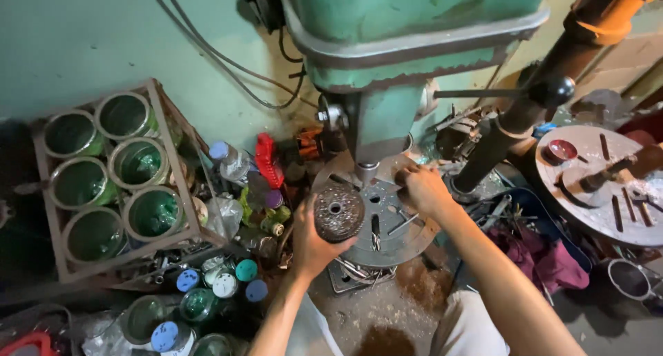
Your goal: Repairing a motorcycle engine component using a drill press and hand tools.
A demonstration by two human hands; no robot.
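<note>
Left hand (314, 240) grips round ribbed metal part (338, 212) at left edge of drill table (387, 249). Right hand (420, 188) closed at spindle (366, 171), contents indiscernible. Part not yet centred under spindle.

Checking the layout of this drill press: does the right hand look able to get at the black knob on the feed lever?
Probably yes. The right hand rests on the round table, and the black knob juts out above it with nothing between.

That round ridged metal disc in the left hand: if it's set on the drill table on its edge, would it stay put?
Probably not. The disc is round, so on edge it would likely roll. It looks like solid metal, likely heavy for its size; the left hand cups it from below. Its ridged face should give some grip.
</note>
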